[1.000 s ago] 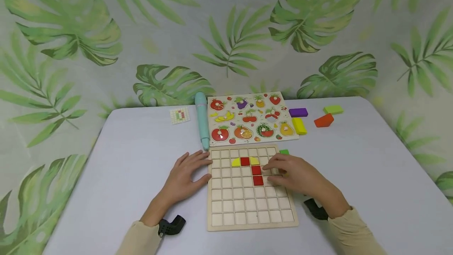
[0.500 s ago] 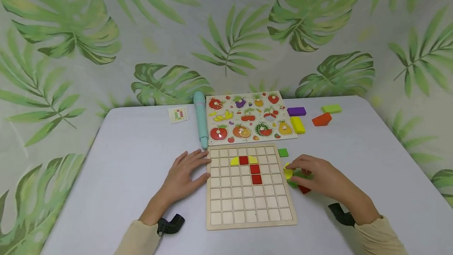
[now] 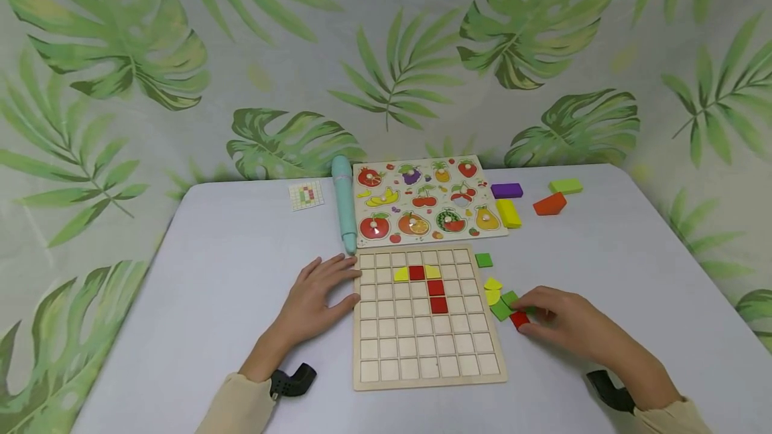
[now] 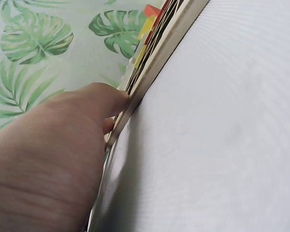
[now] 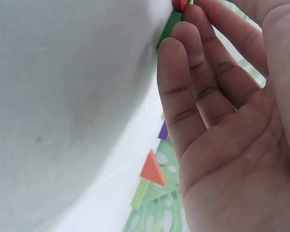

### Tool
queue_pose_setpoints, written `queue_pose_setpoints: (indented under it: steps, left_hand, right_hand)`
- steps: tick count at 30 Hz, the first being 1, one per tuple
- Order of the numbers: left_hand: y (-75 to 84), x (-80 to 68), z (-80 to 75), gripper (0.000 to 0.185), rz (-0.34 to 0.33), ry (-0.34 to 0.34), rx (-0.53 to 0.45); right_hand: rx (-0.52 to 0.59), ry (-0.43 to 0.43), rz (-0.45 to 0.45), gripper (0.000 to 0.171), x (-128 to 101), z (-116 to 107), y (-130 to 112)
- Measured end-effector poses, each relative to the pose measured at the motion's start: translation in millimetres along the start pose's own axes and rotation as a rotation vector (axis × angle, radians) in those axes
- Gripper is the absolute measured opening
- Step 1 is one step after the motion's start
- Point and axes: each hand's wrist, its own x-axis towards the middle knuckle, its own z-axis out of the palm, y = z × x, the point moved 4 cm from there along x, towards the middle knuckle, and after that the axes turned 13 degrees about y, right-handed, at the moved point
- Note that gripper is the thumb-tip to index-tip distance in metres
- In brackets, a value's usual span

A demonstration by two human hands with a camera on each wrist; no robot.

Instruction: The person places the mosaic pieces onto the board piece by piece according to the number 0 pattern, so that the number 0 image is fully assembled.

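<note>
In the head view, my left hand lies with its fingertips and thumb against the left edge of a wooden grid board. Red squares and yellow rounded-edge tiles sit in some of its upper cells. My right hand is right of the board, over a cluster of loose tiles. Its thumb touches a red tile, and its index finger is by a green tile. In the right wrist view the fingers are fairly straight near a green tile; the thumb's tip is hidden.
Yellow tiles and a lone green square lie right of the board. Behind stand a fruit puzzle and a teal pen-like stick. A small pattern card lies left; purple and orange blocks lie right.
My right hand has moved right, off the grid board, past the yellow tiles to the red and green ones. My left hand has stayed at the board's edge.
</note>
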Motion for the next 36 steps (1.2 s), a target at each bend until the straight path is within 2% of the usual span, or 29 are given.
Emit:
queue_pose_setpoints:
  steps: [8, 17, 22, 30, 36]
  left_hand:
    - [1.0, 0.0, -0.4, 0.043, 0.001, 0.005, -0.003]
    - [0.1, -0.6, -0.4, 0.044, -0.001, 0.006, -0.005]
    - [1.2, 0.2, -1.5, 0.044, 0.001, 0.004, -0.004]
    - [1.4, 0.5, -1.4, 0.044, 0.003, 0.003, -0.001]
    - [2.0, 0.2, -1.9, 0.043, 0.003, 0.003, 0.001]
  right_hand:
    - [0.001, -0.017, -0.019, 0.034, -4, -2, 1]
    - [-0.046, -0.038, 0.003, 0.032, -3, -4, -3]
    - [-0.057, -0.019, -0.033, 0.029, 1, -2, -7]
    - [-0.042, -0.008, -0.096, 0.027, 14, 8, -25]
    - [-0.052, -0.03, -0.079, 0.023, 26, 19, -41]
